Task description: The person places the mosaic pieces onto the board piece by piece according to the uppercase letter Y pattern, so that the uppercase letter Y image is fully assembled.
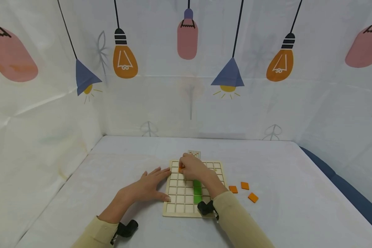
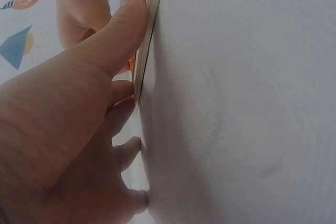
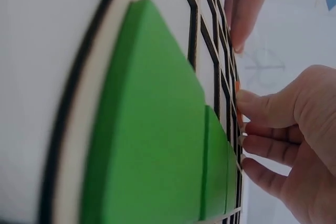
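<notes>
A pale wooden grid board (image 1: 186,215) lies on the white table. Over its far left part, my right hand (image 1: 194,168) pinches a small orange tile (image 1: 181,169) at one of the squares. Thumb and fingertips meet at that tile (image 3: 238,85) in the right wrist view. My left hand (image 1: 147,187) rests at the board's left edge with fingers spread and straight. In the left wrist view, its thumb (image 2: 131,14) lies along the board's edge. Green tiles (image 1: 197,198) sit in a column of squares right of the middle, partly hidden by my right forearm.
Three loose orange tiles lie right of the board: one near its edge (image 1: 233,189), one farther back (image 1: 245,185), one nearer me (image 1: 252,197). A small card with a printed grid (image 1: 197,153) lies behind the board. A lamp-patterned white curtain (image 1: 161,103) stands behind the table.
</notes>
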The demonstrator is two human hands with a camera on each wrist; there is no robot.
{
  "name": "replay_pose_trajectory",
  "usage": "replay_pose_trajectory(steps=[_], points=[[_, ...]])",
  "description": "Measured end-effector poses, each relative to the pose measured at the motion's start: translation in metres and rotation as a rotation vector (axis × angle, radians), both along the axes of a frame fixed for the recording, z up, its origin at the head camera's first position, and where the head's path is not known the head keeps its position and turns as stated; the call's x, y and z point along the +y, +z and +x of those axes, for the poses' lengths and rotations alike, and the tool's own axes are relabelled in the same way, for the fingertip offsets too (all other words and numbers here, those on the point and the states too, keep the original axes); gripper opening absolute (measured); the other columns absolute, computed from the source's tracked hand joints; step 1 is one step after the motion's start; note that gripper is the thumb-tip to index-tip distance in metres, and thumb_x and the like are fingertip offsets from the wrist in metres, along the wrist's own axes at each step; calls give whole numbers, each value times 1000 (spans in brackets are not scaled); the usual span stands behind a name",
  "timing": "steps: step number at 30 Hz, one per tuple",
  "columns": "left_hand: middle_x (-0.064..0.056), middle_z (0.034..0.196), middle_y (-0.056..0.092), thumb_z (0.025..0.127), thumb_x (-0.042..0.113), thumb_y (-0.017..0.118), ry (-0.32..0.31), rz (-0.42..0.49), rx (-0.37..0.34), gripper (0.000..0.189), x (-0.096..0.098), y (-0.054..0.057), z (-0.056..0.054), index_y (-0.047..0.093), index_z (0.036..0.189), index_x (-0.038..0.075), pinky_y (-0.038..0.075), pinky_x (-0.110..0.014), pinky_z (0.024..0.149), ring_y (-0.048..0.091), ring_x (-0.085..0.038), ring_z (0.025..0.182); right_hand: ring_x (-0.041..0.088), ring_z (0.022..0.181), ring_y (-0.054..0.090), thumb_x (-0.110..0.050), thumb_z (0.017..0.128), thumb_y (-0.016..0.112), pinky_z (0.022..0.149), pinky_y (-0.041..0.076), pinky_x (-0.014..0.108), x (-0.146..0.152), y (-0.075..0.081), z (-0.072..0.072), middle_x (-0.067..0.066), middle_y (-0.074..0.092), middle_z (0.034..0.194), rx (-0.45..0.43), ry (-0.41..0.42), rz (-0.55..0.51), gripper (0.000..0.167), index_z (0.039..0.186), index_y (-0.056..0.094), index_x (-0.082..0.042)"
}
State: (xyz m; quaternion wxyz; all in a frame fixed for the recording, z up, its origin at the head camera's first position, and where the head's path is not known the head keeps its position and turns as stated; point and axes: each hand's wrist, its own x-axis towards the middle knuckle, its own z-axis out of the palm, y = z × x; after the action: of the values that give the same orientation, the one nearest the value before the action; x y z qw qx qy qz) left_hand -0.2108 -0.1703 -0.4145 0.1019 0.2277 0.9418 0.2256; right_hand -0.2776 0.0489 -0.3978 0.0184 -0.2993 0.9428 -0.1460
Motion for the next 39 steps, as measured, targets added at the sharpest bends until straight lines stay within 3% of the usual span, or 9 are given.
replay_pose_trajectory(steps=[8,18,29,39], points=[[2,165,28,76,58,78,2,-4,-7,99,2,2,1,34,156,19,6,-72,119,14,-32,156,16,86,54,-6,94,63,80,52,32,1,0,0,4,59,98,8,12,-1,11,102,69,-7],[3,165,27,75,62,76,0,-12,0,100,1,-1,-2,34,156,21,6,-71,118,13,-31,156,20,95,59,-2,92,60,86,54,37,6,4,7,6,62,106,10,36,-3,24,111,72,-7],[4,165,27,75,62,77,8,-12,-7,101,0,-2,-3,34,156,22,6,-71,119,13,-31,156,15,92,60,-8,94,59,81,54,32,14,5,13,1,62,106,-38,30,1,24,114,72,-10],[3,165,27,75,62,77,11,-12,-5,101,0,-2,-2,34,156,22,6,-71,119,14,-31,156,26,115,63,-9,99,56,94,54,40,32,16,23,6,64,125,-51,45,-67,27,123,68,-8]])
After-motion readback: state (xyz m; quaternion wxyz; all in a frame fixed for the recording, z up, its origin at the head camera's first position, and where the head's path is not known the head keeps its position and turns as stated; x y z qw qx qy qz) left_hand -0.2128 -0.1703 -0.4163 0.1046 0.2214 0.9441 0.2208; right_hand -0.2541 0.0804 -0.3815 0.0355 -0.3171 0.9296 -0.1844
